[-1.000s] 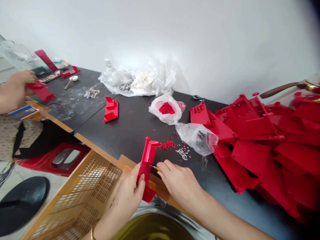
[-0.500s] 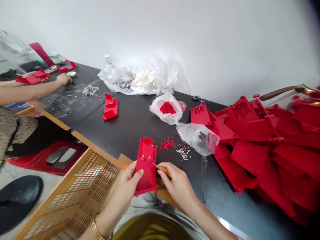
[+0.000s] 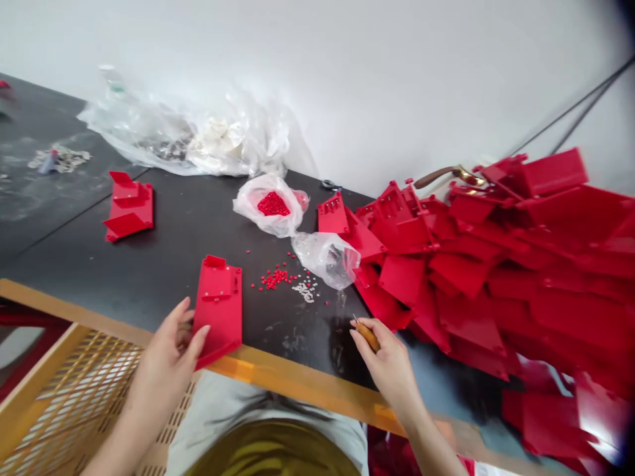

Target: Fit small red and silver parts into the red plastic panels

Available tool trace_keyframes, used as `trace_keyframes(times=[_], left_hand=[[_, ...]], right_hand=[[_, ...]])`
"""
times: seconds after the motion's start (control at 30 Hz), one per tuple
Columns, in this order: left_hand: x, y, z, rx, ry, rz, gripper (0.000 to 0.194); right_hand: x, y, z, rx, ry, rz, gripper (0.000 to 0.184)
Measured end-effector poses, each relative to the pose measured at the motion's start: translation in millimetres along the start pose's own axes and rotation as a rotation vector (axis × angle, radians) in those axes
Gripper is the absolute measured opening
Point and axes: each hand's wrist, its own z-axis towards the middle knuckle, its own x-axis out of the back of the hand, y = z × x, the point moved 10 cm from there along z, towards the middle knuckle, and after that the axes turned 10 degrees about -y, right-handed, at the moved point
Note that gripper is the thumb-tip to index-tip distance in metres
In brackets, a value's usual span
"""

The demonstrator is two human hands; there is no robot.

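In the head view, a flat red plastic panel (image 3: 218, 316) with raised flaps lies at the table's front edge, its near end over the yellow edging. My left hand (image 3: 171, 354) is at its left side, fingers apart, the thumb tip touching or just over the panel's edge. My right hand (image 3: 391, 363), closed, grips a small awl (image 3: 368, 336) with a wooden handle and a thin metal tip pointing up and left. This hand is above the table, well right of the panel. Small red beads (image 3: 276, 277) and tiny silver rings (image 3: 305, 289) are scattered between the hands.
A large heap of red panels (image 3: 461, 291) covers the right side. Plastic bags (image 3: 330, 261) stand mid-table, one holding red beads (image 3: 274, 204). Larger clear bags (image 3: 193, 139) lie along the wall. Another red part (image 3: 129, 210) is at left, above a yellow basket (image 3: 94, 390).
The awl has left the panel and moved right in my right hand. The panel has gone from my left hand's hold to the table edge. The view has turned right.
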Motion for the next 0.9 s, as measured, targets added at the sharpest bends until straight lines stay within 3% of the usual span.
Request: trace_keyframes(times=[0.13, 0.37, 0.47, 0.57, 0.63, 0.73, 0.83, 0.9], left_hand=[[10.9, 7, 6, -0.097, -0.021, 0.312, 0.054], [23.8, 16, -1, -0.109, 0.014, 0.505, 0.042], [33.4, 35, -16, -0.112, 0.092, 0.494, 0.042], [30.4, 69, -41, -0.243, 0.176, 0.463, 0.038], [12.6, 92, -56, -0.367, 0.159, 0.405, 0.032], [-39.7, 107, -60, -0.411, -0.063, 0.223, 0.026], [-100.2, 100, -46, -0.227, -0.328, -0.059, 0.026], [-131.6, 95, -38, -0.108, -0.431, -0.252, 0.029]], right_hand=[[3, -1, 11, 0.043, 0.005, -0.04, 0.017], [-27, -27, 51, 0.152, -0.08, -0.097, 0.016], [-32, -28, 57, 0.155, -0.095, -0.123, 0.011], [-32, -25, 59, 0.155, -0.106, -0.126, 0.009], [-31, -25, 57, 0.161, -0.109, -0.106, 0.01], [-28, -31, 51, 0.182, -0.097, -0.03, 0.01], [-21, -49, 36, 0.223, -0.093, 0.076, 0.008], [-17, -64, 24, 0.259, -0.103, 0.16, 0.006]])
